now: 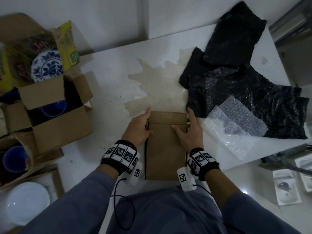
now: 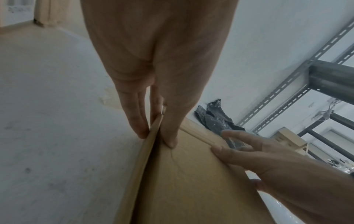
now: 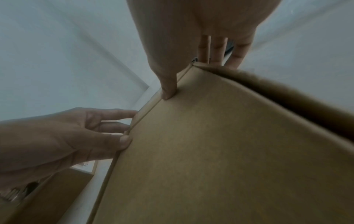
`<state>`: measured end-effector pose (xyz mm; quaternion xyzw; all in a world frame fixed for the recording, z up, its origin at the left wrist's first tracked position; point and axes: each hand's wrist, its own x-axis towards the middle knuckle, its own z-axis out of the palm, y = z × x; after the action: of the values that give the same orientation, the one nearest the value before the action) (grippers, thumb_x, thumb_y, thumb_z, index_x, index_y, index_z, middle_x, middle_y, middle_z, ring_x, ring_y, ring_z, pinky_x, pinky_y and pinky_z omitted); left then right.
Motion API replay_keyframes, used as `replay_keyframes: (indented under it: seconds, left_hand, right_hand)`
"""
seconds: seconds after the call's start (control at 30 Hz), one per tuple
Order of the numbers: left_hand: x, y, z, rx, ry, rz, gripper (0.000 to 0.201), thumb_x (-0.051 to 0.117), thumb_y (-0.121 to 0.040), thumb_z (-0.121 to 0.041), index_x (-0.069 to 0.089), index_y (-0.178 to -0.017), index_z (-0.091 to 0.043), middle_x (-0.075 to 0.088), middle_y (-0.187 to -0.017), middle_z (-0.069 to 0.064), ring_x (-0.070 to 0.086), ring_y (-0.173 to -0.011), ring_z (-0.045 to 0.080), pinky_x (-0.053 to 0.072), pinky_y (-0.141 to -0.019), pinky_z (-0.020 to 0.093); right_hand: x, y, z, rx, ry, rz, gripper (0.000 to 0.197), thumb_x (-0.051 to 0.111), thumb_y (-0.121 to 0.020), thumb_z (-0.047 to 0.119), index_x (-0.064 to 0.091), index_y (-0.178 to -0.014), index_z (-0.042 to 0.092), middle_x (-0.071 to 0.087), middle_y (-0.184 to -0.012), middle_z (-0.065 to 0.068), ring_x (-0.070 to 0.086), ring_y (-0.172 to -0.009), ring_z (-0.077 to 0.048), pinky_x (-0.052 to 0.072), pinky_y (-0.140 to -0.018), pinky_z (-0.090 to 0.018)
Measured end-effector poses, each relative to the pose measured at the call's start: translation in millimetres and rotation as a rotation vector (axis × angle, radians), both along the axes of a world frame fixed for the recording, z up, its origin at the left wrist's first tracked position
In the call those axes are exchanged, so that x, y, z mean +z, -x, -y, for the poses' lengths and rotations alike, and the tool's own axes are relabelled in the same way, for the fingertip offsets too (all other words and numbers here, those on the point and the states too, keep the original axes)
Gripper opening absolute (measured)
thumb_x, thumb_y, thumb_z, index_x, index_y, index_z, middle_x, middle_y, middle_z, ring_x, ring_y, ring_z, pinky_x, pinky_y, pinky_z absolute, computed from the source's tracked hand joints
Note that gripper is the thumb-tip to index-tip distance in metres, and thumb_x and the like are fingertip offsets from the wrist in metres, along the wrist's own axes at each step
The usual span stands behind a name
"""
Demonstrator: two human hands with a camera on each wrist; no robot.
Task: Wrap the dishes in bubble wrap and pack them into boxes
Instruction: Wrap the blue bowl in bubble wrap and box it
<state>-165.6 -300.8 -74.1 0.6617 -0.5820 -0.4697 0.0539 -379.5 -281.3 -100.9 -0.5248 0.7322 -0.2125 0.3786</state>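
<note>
Both hands are on the flattened cardboard box (image 1: 165, 144), one on each long side. The left hand (image 1: 140, 127) has its thumb laid on the top panel while its fingers run straight along the left edge, and the left wrist view shows those fingers (image 2: 134, 119) slipping against the seam where the two layers part. So that grip is not clamped; it reads as straight fingers pressing and prying. The right hand (image 1: 189, 132) mirrors it: thumb flat on the panel by the fold line, fingers straight down the right edge, nothing curled round the card. My read is that the two hands are squeezing from both sides to pop the flat box into shape, which would explain the symmetric hold.

The box lies lengthwise between the hands, its near end hanging past the worktop's (image 1: 109, 102) front edge toward the person's body, its far end pointing to the middle of the worktop.

Just right of the right hand's fingers, clear bubble wrap (image 1: 234, 127) lies on black bubble wrap (image 1: 244, 92), which fills the right side back to the far right corner.

At the left edge stand the open boxes (image 1: 55, 115) with a blue bowl (image 1: 54, 108) inside, and a blue-patterned plate (image 1: 47, 65) upright behind them. Those dishes look unwrapped.
</note>
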Motion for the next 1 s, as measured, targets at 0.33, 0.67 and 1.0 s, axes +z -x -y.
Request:
replay_keyframes:
  seconds: [0.33,0.67,1.0]
  left_hand:
    - [-3.7,-9.6,16.3,-0.139,-0.033,0.073,0.094,0.083,-0.077,-0.024,0.029,-0.154,-0.019,0.052,-0.142,0.008,0.052,-0.125,0.026,0.048,-0.100,0.044]
    - [-17.8,-28.6,15.5,-0.140,0.017,-0.202,0.098,0.086,-0.073,-0.023,0.031,-0.154,-0.014,0.032,-0.158,0.000,0.029,-0.143,0.010,0.026,-0.118,0.030]
    - [-26.5,-29.4,14.7,-0.113,0.015,-0.251,0.094,0.087,-0.073,-0.020,0.035,-0.152,-0.017,0.045,-0.148,-0.002,0.043,-0.130,0.007,0.036,-0.108,0.022]
  right_hand:
    - [-1.3,12.1,12.4,0.125,-0.001,-0.111,0.076,0.076,-0.074,0.055,0.049,-0.136,0.022,0.052,-0.123,0.000,0.055,-0.107,-0.020,0.052,-0.092,-0.042]
    - [5.2,18.6,13.9,0.163,0.011,-0.102,0.074,0.081,-0.070,0.052,0.053,-0.132,0.021,0.058,-0.119,0.003,0.055,-0.097,-0.011,0.048,-0.085,-0.026]
    - [5.5,20.1,9.9,0.147,0.014,-0.061,0.074,0.081,-0.071,0.050,0.054,-0.132,0.019,0.060,-0.119,0.000,0.056,-0.097,-0.012,0.047,-0.083,-0.023]
